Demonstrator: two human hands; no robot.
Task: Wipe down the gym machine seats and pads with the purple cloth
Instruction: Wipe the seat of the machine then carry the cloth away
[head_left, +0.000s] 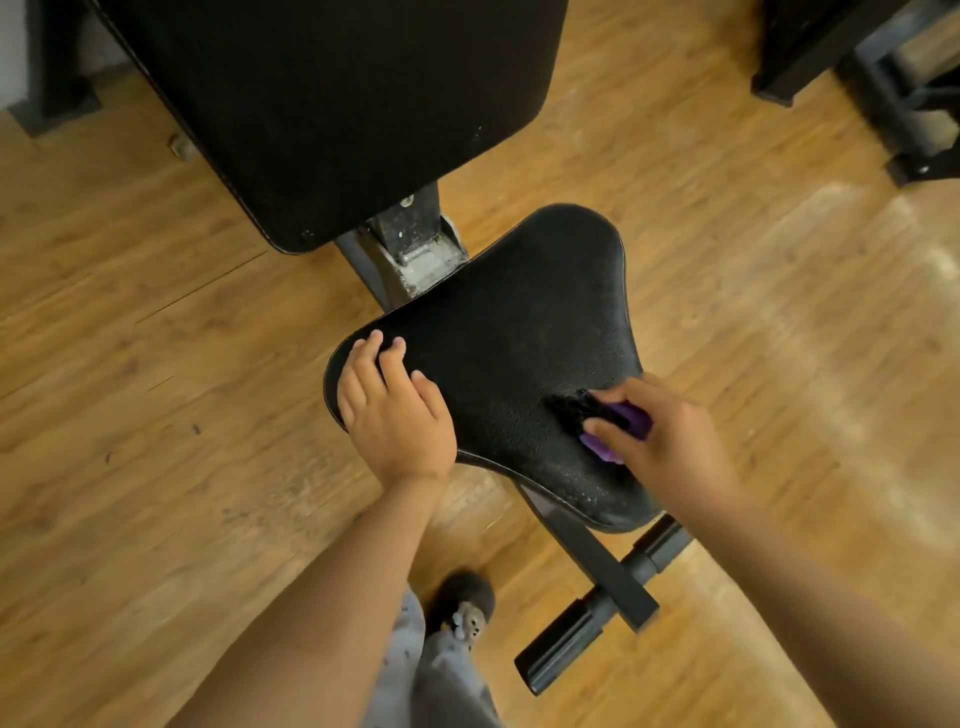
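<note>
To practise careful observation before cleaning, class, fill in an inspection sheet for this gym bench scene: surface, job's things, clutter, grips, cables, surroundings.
Surface: black seat, textured, speckled at its near edge; wet or worn, cannot tell.
Job's things: purple cloth bunched on the seat's right side; black back pad beyond, with no hand on it.
Clutter: nothing seen.
Grips: left hand rests flat on the seat's left corner; right hand holds the purple cloth against the seat.
Cables: nothing seen.
Surroundings: wooden floor; bench frame with foam rollers near the person's shoe; dark equipment at top right.
</note>
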